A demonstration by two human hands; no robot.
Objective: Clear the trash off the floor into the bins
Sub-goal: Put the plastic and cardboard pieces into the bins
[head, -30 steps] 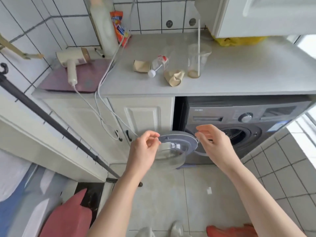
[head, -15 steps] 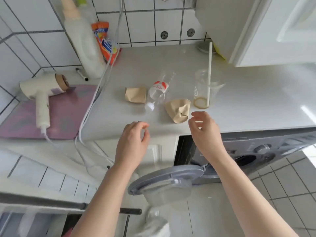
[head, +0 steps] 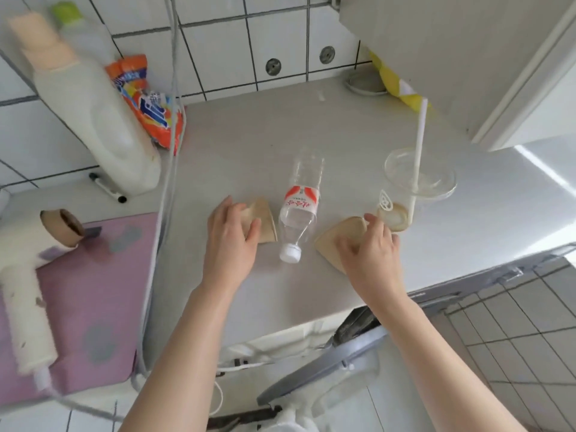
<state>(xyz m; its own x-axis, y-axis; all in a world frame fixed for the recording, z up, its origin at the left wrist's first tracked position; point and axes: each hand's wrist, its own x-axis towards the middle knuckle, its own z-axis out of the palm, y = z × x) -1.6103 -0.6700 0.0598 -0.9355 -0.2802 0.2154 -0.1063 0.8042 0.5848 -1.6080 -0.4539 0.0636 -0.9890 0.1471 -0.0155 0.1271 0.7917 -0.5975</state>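
On the grey counter (head: 311, 126) lie two crushed brown paper cups with an empty clear water bottle (head: 299, 210) between them, its white cap toward me. My left hand (head: 230, 241) closes its fingers over the left paper cup (head: 265, 219). My right hand (head: 371, 254) covers the right paper cup (head: 336, 238), fingers curled on its top edge. Just behind that hand stands a clear plastic cup (head: 417, 182) with a white straw.
A white detergent jug (head: 93, 120) and an orange bag (head: 149, 101) stand at the back left. A hairdryer (head: 28, 275) lies on a pink mat (head: 93, 307), its cord hanging across. The washer's open door (head: 321, 369) juts out below the counter. A white cabinet (head: 467, 57) hangs at upper right.
My hands let go of the washer door, rose to the counter and came down on the two paper cups. The view tilted down and closer over the counter.
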